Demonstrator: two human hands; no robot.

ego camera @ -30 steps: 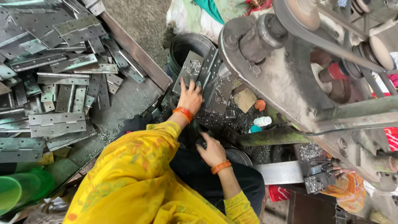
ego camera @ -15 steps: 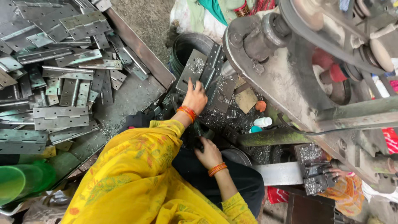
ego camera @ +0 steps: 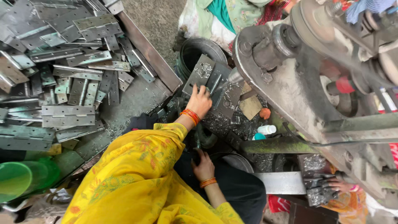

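Our left hand (ego camera: pixel 200 101) lies spread on a grey hinge (ego camera: pixel 205 74) just to the left of the machine (ego camera: pixel 290 91). The palm is down and the fingers reach over the plate's near edge. The grip looks released rather than clenched, and we judge it steadies the plate flat against the machine's work area. The hinge rests tilted on other plates, touching the machine's base and sitting over a litter of shavings (ego camera: pixel 224 122). Our right hand (ego camera: pixel 204 166) sits lower, below the machine and close to our lap, with its grip clenched around a dark object (ego camera: pixel 195 151). We cannot tell what that is, since the fingers hide most of it; held low like that, it may be a handle. Well to the left of the machine, a tray (ego camera: pixel 145 45) holds a loose pile of hinges (ego camera: pixel 68 116), near enough for the left arm to reach. A dark bucket (ego camera: pixel 199 47) stands between the tray and the machine, just beyond the held hinge. A small white bottle (ego camera: pixel 265 130) lies at the machine's foot. At the machine's lower right, another person's hand (ego camera: pixel 338 185) rests on dark metal parts, well apart from ours.
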